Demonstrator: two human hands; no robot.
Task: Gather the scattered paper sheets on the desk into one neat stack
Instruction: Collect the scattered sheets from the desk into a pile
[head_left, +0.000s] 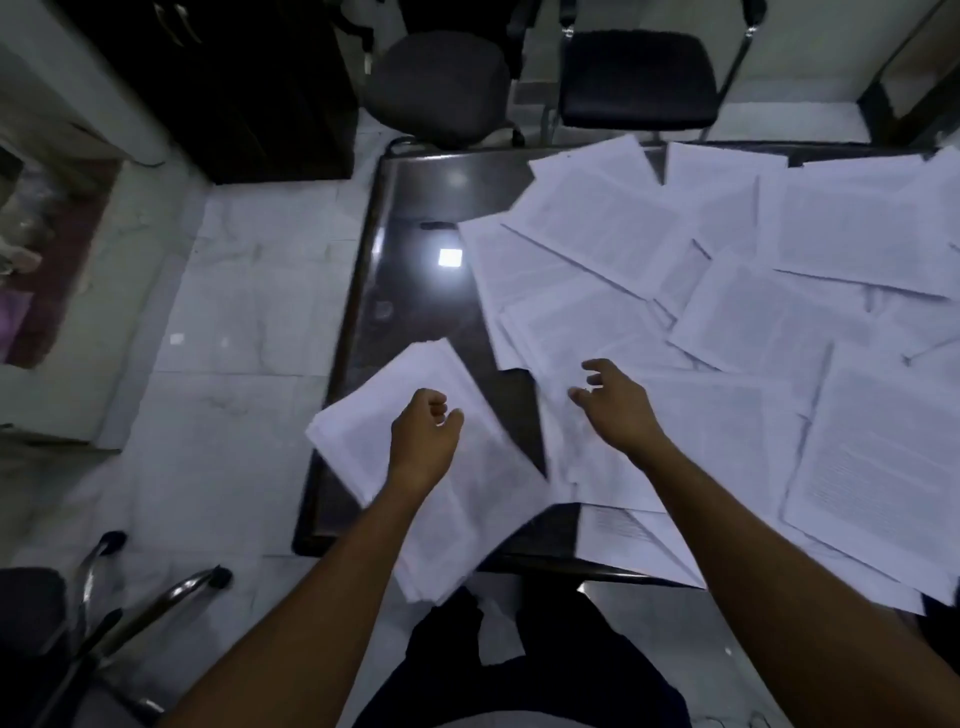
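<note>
A thick stack of white printed sheets (358, 441) lies tilted on the near left corner of the dark glossy desk (415, 291) and overhangs its front and left edges. My left hand (423, 436) is over the middle of this stack, fingers curled in; motion blur hides any contact. Many loose printed sheets (779, 234) overlap across the middle and right of the desk. My right hand (618, 410) hovers over the nearest loose sheets (587, 332) with fingers spread, holding nothing.
Two black chairs (441, 83) (636, 78) stand beyond the far edge of the desk. A chrome-armed chair (104, 597) is at the lower left, and a dark cabinet (249, 88) at the upper left. The floor is white tile (234, 312). A paper scrap (498, 634) lies on my lap.
</note>
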